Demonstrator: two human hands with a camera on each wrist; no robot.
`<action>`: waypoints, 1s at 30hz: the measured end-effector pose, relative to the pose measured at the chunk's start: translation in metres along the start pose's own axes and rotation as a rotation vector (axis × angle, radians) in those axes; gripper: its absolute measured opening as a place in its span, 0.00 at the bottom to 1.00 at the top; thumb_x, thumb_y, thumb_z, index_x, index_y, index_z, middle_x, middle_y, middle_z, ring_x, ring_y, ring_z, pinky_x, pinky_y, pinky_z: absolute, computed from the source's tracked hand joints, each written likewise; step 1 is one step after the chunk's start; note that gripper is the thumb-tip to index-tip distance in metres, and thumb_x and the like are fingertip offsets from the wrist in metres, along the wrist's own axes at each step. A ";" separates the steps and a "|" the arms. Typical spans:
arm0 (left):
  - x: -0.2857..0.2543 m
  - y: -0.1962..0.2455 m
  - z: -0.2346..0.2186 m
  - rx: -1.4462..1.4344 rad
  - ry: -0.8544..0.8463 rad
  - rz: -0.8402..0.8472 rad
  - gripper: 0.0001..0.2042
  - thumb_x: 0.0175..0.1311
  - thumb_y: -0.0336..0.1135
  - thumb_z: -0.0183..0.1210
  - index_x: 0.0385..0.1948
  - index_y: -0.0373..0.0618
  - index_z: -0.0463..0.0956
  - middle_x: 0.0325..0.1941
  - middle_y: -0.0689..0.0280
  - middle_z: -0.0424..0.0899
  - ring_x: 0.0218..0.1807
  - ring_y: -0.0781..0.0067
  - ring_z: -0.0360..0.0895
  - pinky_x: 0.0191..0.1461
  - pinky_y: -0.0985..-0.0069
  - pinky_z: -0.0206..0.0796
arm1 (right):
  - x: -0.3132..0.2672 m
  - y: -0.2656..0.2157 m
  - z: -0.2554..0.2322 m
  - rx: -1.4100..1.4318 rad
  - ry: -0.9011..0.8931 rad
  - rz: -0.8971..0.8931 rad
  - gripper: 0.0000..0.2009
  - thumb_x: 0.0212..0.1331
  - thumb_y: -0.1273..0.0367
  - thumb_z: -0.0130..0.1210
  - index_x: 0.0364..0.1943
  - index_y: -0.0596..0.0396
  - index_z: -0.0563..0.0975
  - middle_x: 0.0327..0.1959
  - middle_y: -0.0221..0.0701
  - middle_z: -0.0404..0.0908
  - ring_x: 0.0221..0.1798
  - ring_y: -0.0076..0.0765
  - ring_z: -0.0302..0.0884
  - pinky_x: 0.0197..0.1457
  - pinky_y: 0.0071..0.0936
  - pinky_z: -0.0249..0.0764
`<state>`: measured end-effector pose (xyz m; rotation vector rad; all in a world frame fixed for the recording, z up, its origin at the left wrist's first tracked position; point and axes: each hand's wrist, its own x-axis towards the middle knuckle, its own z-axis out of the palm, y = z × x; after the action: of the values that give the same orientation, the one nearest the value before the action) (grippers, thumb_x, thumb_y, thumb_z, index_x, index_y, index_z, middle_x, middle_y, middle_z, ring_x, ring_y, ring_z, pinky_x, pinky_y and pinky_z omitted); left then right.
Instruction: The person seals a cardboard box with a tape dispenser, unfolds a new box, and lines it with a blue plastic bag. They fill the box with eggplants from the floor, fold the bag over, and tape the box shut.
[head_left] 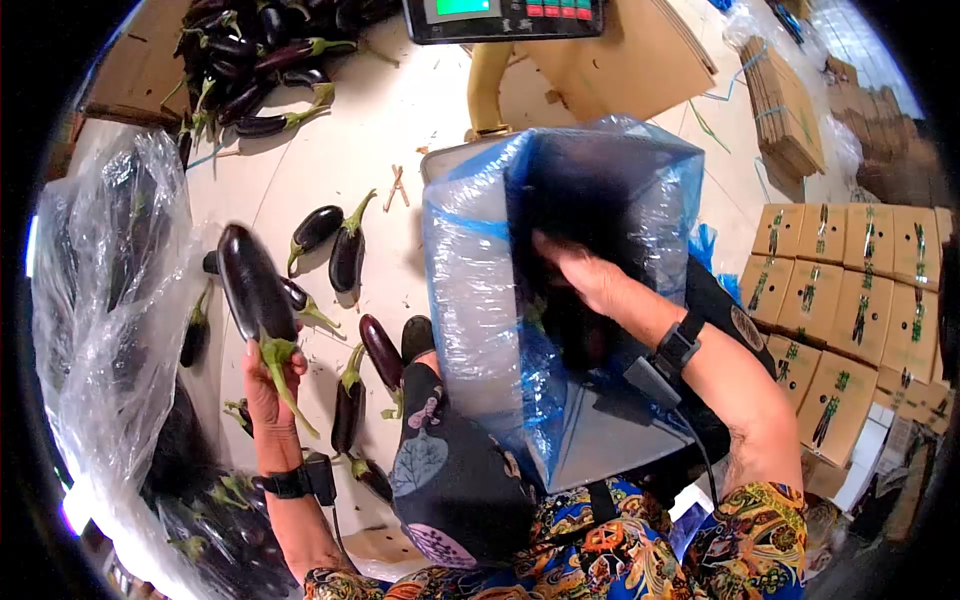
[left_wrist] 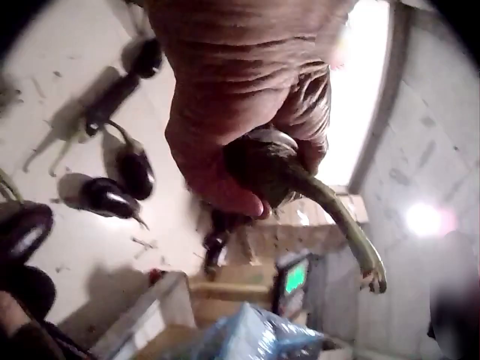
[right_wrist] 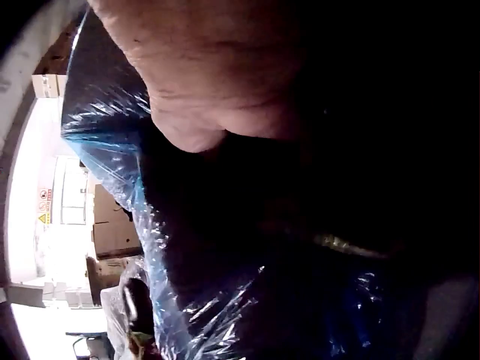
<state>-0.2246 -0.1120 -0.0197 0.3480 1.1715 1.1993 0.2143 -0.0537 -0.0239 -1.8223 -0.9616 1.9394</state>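
Note:
My left hand (head_left: 272, 385) grips a large dark eggplant (head_left: 250, 285) near its stem end, the green stem hanging down past the fingers. In the left wrist view the hand (left_wrist: 232, 112) curls round the cap, with the curved stem (left_wrist: 341, 221) sticking out. My right hand (head_left: 580, 272) reaches inside a container lined with blue clear plastic (head_left: 470, 300); its fingers are lost in shadow. In the right wrist view the hand (right_wrist: 217, 82) is above the dark inside of the plastic liner (right_wrist: 154, 247), and what its fingers touch is hidden.
Several eggplants (head_left: 347, 258) lie on the pale floor, with a pile (head_left: 270, 60) at the back left. A plastic bag (head_left: 110, 300) of eggplants stands at left. A scale display (head_left: 465, 8) is at the top; stacked cardboard boxes (head_left: 865, 310) stand at right.

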 end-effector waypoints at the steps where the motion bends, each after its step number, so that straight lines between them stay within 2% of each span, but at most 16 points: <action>1: -0.008 0.008 0.015 0.115 -0.097 0.023 0.27 0.64 0.55 0.56 0.51 0.38 0.69 0.38 0.56 0.79 0.30 0.70 0.78 0.30 0.77 0.72 | -0.011 -0.012 0.001 0.130 0.015 0.017 0.34 0.66 0.44 0.47 0.65 0.56 0.67 0.66 0.39 0.67 0.67 0.39 0.63 0.67 0.38 0.60; 2: -0.017 0.018 0.051 0.294 -0.049 0.106 0.33 0.57 0.61 0.59 0.51 0.37 0.69 0.37 0.58 0.80 0.29 0.70 0.78 0.30 0.74 0.72 | -0.022 -0.026 -0.003 0.205 -0.062 0.041 0.33 0.66 0.44 0.48 0.65 0.56 0.66 0.65 0.38 0.68 0.65 0.37 0.64 0.65 0.39 0.61; 4: -0.028 0.042 0.114 0.511 -0.249 0.090 0.39 0.47 0.65 0.64 0.50 0.36 0.70 0.37 0.61 0.78 0.32 0.71 0.77 0.31 0.72 0.72 | -0.044 -0.041 -0.006 0.256 -0.101 -0.077 0.34 0.66 0.44 0.49 0.66 0.56 0.64 0.65 0.39 0.67 0.66 0.38 0.64 0.66 0.37 0.62; 7: -0.030 0.062 0.215 0.765 -0.546 0.082 0.38 0.43 0.52 0.66 0.56 0.35 0.68 0.40 0.64 0.78 0.42 0.74 0.74 0.46 0.76 0.68 | -0.090 -0.075 -0.006 0.370 -0.208 -0.344 0.37 0.64 0.44 0.51 0.67 0.57 0.61 0.66 0.41 0.65 0.65 0.38 0.66 0.67 0.36 0.63; 9: -0.022 0.048 0.256 0.873 -0.747 0.087 0.37 0.46 0.45 0.70 0.58 0.34 0.66 0.43 0.59 0.80 0.43 0.71 0.77 0.49 0.72 0.71 | -0.109 -0.095 0.001 0.554 -0.166 -0.404 0.36 0.58 0.46 0.60 0.62 0.58 0.67 0.58 0.37 0.73 0.59 0.35 0.72 0.62 0.32 0.68; 10: -0.021 0.034 0.269 0.978 -0.800 0.164 0.39 0.47 0.49 0.72 0.58 0.33 0.66 0.44 0.53 0.81 0.42 0.63 0.80 0.49 0.70 0.72 | -0.117 -0.101 0.006 0.633 -0.113 -0.424 0.33 0.58 0.48 0.61 0.59 0.57 0.69 0.55 0.35 0.75 0.57 0.34 0.74 0.61 0.31 0.69; 11: -0.017 0.009 0.275 1.021 -0.831 0.565 0.40 0.49 0.51 0.71 0.59 0.33 0.64 0.44 0.47 0.81 0.44 0.56 0.82 0.50 0.69 0.72 | -0.121 -0.103 0.008 0.713 -0.061 -0.441 0.30 0.58 0.49 0.62 0.56 0.56 0.72 0.52 0.34 0.78 0.55 0.33 0.76 0.60 0.31 0.71; 13: -0.021 0.011 0.288 1.053 -1.015 0.257 0.39 0.56 0.46 0.69 0.65 0.34 0.60 0.49 0.57 0.81 0.50 0.69 0.78 0.55 0.70 0.70 | -0.119 -0.093 -0.006 0.726 0.019 -0.383 0.24 0.59 0.53 0.63 0.52 0.53 0.73 0.44 0.30 0.80 0.48 0.28 0.78 0.55 0.27 0.74; 16: -0.014 0.015 0.274 1.063 -1.172 0.006 0.32 0.61 0.42 0.64 0.64 0.35 0.63 0.49 0.60 0.82 0.50 0.71 0.78 0.54 0.72 0.71 | -0.122 -0.073 -0.017 0.485 0.038 -0.307 0.27 0.57 0.51 0.62 0.54 0.54 0.70 0.39 0.27 0.78 0.42 0.26 0.77 0.49 0.24 0.75; 19: -0.016 0.017 0.227 0.846 -1.036 -0.088 0.25 0.65 0.40 0.60 0.60 0.37 0.68 0.44 0.60 0.83 0.42 0.72 0.79 0.46 0.75 0.73 | -0.113 -0.050 -0.019 0.310 -0.008 -0.031 0.29 0.56 0.48 0.61 0.52 0.58 0.72 0.41 0.32 0.80 0.39 0.26 0.78 0.43 0.25 0.76; 21: -0.019 0.025 0.198 0.765 -0.830 -0.287 0.24 0.67 0.38 0.58 0.62 0.39 0.68 0.46 0.63 0.82 0.44 0.78 0.77 0.46 0.80 0.71 | -0.098 -0.031 -0.017 0.179 0.105 -0.017 0.32 0.56 0.46 0.59 0.49 0.63 0.73 0.40 0.34 0.81 0.36 0.29 0.78 0.43 0.26 0.75; 24: -0.018 0.001 0.138 0.699 -0.599 -0.227 0.21 0.69 0.35 0.53 0.62 0.39 0.68 0.44 0.64 0.81 0.42 0.78 0.78 0.48 0.80 0.71 | -0.067 -0.035 -0.032 0.051 -0.010 0.083 0.33 0.55 0.46 0.60 0.47 0.66 0.73 0.42 0.37 0.80 0.39 0.30 0.77 0.46 0.29 0.73; 25: -0.020 -0.008 0.125 0.717 -0.493 -0.258 0.21 0.68 0.37 0.54 0.60 0.39 0.69 0.43 0.64 0.81 0.41 0.78 0.78 0.47 0.80 0.70 | -0.041 -0.021 -0.019 0.166 0.275 0.017 0.33 0.55 0.47 0.61 0.52 0.65 0.72 0.49 0.41 0.79 0.47 0.35 0.76 0.53 0.30 0.72; 27: -0.022 -0.032 0.089 0.629 -0.356 -0.303 0.21 0.67 0.39 0.55 0.58 0.38 0.70 0.42 0.65 0.81 0.41 0.77 0.78 0.47 0.79 0.70 | -0.014 0.006 -0.006 0.052 0.340 -0.145 0.36 0.55 0.48 0.62 0.60 0.62 0.69 0.57 0.40 0.76 0.55 0.40 0.74 0.61 0.30 0.68; 28: -0.023 -0.045 0.075 0.610 -0.270 -0.303 0.21 0.67 0.40 0.55 0.56 0.37 0.71 0.42 0.64 0.82 0.40 0.76 0.78 0.47 0.77 0.71 | 0.006 0.029 -0.016 -0.002 0.383 -0.066 0.38 0.55 0.50 0.62 0.64 0.60 0.66 0.61 0.39 0.73 0.61 0.41 0.70 0.66 0.30 0.64; 30: -0.025 -0.052 0.065 0.650 -0.217 -0.231 0.20 0.68 0.40 0.54 0.56 0.36 0.71 0.42 0.64 0.82 0.41 0.76 0.78 0.48 0.76 0.71 | 0.003 0.028 -0.027 0.094 0.241 -0.090 0.34 0.56 0.51 0.62 0.61 0.60 0.70 0.58 0.39 0.76 0.58 0.40 0.73 0.65 0.31 0.66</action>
<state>-0.1394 -0.1313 -0.0183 0.7854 1.3457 0.5395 0.2461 -0.0648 -0.0436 -1.8721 -0.8437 1.6382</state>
